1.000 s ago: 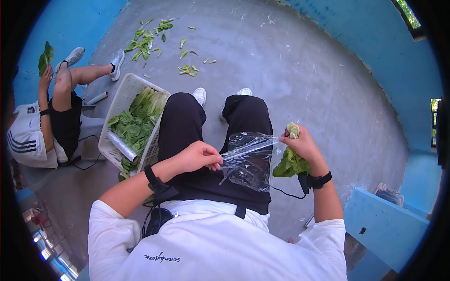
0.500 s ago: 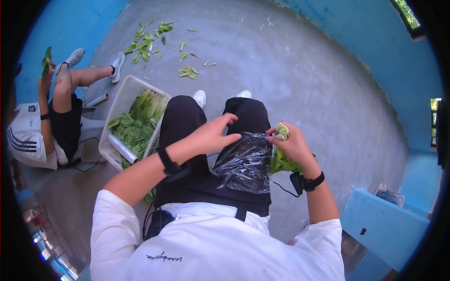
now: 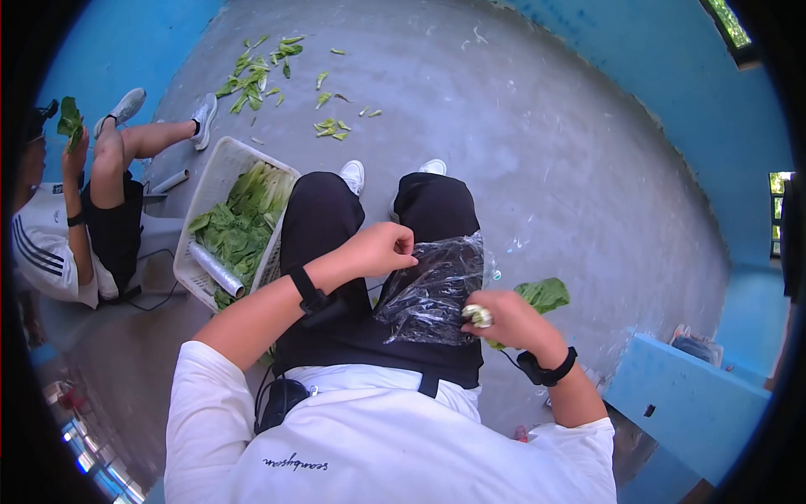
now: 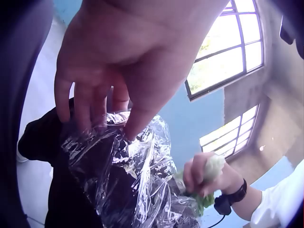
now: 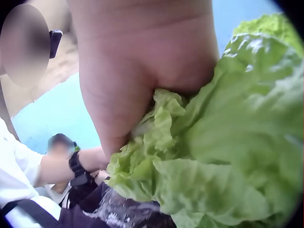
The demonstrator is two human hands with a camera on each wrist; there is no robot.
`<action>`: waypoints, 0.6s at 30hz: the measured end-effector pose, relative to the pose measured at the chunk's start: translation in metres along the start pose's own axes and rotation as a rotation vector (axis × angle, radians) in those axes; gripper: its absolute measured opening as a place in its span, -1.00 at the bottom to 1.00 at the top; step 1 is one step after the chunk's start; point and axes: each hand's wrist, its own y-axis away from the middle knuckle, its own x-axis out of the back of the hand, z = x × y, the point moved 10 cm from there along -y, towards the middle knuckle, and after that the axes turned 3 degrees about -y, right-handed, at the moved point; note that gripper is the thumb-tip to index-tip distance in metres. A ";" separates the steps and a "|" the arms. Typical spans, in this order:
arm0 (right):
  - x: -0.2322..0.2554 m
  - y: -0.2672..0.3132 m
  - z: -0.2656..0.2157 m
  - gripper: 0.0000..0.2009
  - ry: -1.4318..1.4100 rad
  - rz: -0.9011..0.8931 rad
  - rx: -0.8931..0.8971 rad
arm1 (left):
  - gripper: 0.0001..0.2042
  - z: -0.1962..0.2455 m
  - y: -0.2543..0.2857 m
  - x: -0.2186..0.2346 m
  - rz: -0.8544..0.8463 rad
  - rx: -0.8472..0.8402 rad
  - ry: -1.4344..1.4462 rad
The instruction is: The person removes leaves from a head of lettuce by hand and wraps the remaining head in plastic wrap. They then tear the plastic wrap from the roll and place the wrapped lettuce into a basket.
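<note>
A crinkled sheet of clear plastic film (image 3: 428, 294) lies over my thighs. My left hand (image 3: 378, 249) pinches its upper left edge between thumb and fingers, as the left wrist view shows at the film (image 4: 128, 175). At the sheet's right side, my right hand (image 3: 514, 319) grips a bunch of leafy lettuce (image 3: 544, 294). The pale cut stem end (image 3: 477, 316) pokes out on the thumb side, and the leaves trail away to the right. In the right wrist view broad lettuce leaves (image 5: 228, 137) spread below the palm.
To the left stands a white plastic crate (image 3: 196, 186) with lettuce and a roll of film (image 3: 217, 269) inside. Loose leaves (image 3: 248, 84) lie scattered on the floor (image 3: 571, 168). Another person (image 3: 54, 227) sits at the far left holding a leaf. A blue bench (image 3: 680, 395) is at the right.
The film, earlier stretched between both hands, came down onto the lap. My left hand let go, opened, then took its edge again. My right hand moved down and left with the lettuce.
</note>
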 end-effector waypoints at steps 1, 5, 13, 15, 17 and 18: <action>-0.009 -0.002 0.003 -0.70 -0.002 -0.026 -0.019 | -0.79 -0.002 0.000 0.002 -0.014 0.004 0.113; -0.022 -0.005 0.007 -0.71 0.001 -0.120 -0.086 | -0.82 -0.008 0.013 0.019 -0.106 0.082 0.481; -0.036 -0.001 0.008 -0.71 0.144 -0.315 -0.071 | -0.80 -0.027 0.052 0.032 -0.210 0.189 0.344; -0.037 -0.002 0.002 -0.71 0.176 -0.311 -0.037 | -0.76 -0.017 0.063 0.045 -0.199 0.174 0.130; -0.038 0.000 0.000 -0.72 0.197 -0.304 -0.033 | -0.66 0.016 0.065 0.069 -0.078 -0.027 -0.130; -0.039 0.000 -0.001 -0.72 0.202 -0.300 -0.039 | -0.66 0.030 0.063 0.076 -0.034 -0.064 -0.149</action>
